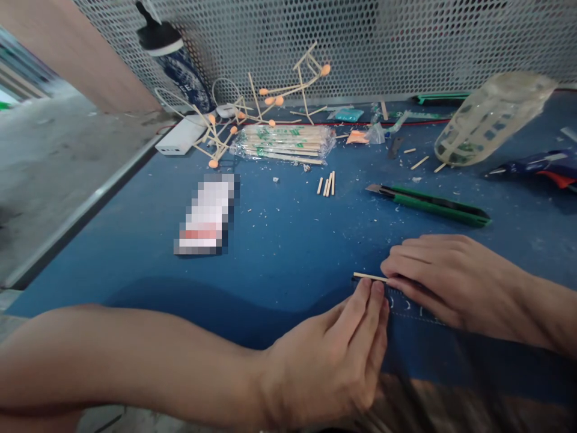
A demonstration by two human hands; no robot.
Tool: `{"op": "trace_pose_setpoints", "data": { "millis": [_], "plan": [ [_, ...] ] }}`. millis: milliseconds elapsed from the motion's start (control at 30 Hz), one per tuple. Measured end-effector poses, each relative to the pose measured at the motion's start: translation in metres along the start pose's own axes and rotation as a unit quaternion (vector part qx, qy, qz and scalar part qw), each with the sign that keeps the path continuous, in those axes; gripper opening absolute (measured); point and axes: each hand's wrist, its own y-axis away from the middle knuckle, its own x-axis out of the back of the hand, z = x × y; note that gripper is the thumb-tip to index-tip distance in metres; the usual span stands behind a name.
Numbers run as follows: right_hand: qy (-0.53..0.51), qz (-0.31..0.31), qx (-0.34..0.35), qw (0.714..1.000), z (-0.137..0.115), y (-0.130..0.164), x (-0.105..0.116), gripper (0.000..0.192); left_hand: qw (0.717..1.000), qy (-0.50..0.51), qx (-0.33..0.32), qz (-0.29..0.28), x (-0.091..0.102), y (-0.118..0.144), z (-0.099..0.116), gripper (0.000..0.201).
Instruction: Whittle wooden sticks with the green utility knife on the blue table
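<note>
A thin wooden stick [367, 276] lies on the blue mat [279, 240] near its front edge, along a ruler whose markings [408, 304] show between my hands. My right hand [433, 273] lies flat over the stick's right part, pressing it down. The fingertips of my left hand [333, 358] touch the ruler just below the stick's free left end. A green utility knife [428, 204] lies apart, behind my right hand.
Several short cut sticks [327, 183] lie mid-mat. Behind them are a bag of chopsticks [283, 143], a stick-and-orange-ball structure [270, 99], a white power bank [180, 137], a dark bottle [174, 57], a clear plastic container [489, 117] and a blue glue gun [541, 165].
</note>
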Motion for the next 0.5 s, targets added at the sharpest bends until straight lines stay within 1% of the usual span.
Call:
{"op": "trace_pose_setpoints", "data": {
  "millis": [233,367,500],
  "plan": [
    [0.009,0.0,-0.001,1.0,-0.0003,0.0,-0.0006,0.014,1.0,0.003,0.006,-0.003,-0.0003,0.0007,0.0014,0.072],
    [0.002,-0.013,-0.009,1.0,0.0002,0.0001,0.0008,0.015,1.0,-0.001,0.002,-0.019,0.0021,0.0012,0.0016,0.073],
    [0.007,-0.008,-0.008,1.0,-0.001,0.0,0.0008,0.016,1.0,0.002,0.003,-0.027,0.0028,0.0002,0.0004,0.072]
  ]
}}
